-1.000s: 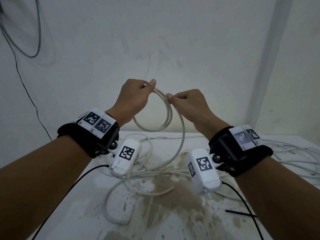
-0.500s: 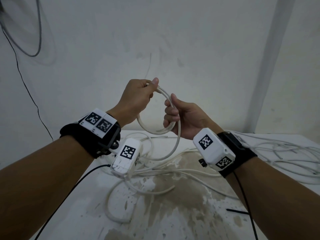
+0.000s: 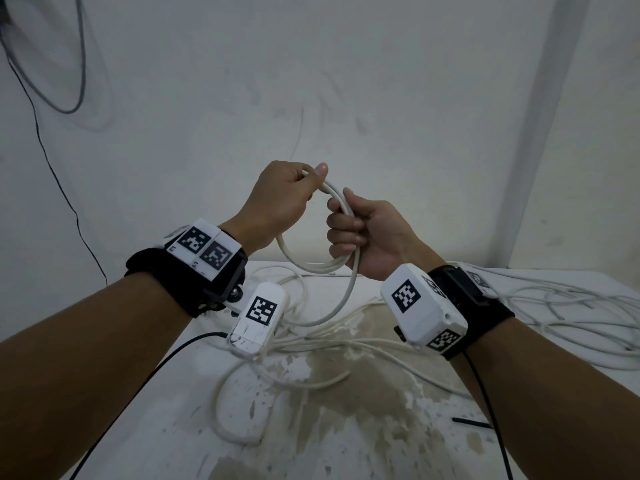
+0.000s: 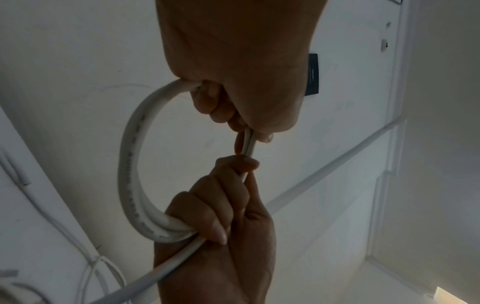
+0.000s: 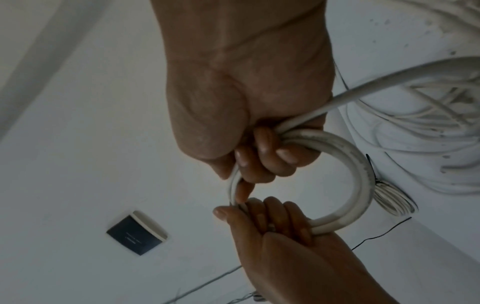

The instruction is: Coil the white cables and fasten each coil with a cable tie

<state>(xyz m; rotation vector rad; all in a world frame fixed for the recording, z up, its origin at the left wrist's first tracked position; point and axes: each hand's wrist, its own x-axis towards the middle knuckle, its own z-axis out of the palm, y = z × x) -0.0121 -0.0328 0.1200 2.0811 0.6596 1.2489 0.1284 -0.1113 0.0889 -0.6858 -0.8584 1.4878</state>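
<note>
A small coil of white cable [image 3: 304, 266] hangs in the air above the table, made of two or three loops. My left hand [image 3: 311, 176] pinches the coil's top between thumb and fingers. My right hand [image 3: 343, 220], palm turned towards me, has its fingers curled round the coil's right side. From that hand the loose tail [image 3: 343, 299] drops in a curve to the table. In the left wrist view the coil [image 4: 127, 164] arcs between both fists. The right wrist view shows the coil [image 5: 361, 185] and the tail leaving my right hand [image 5: 257, 164].
Loose white cables [image 3: 346, 344] sprawl over the stained white table [image 3: 346, 445], with a bigger heap [image 3: 571, 313] at the right. A black cable tie [image 3: 471, 423] lies near my right forearm. A white wall stands close behind, and a black wire [image 3: 52, 168] hangs on it at the left.
My right hand has turned palm up, come closer to the left hand and wrapped its fingers round the coil. The hanging loop of tail has grown shorter. My left hand has held its grip.
</note>
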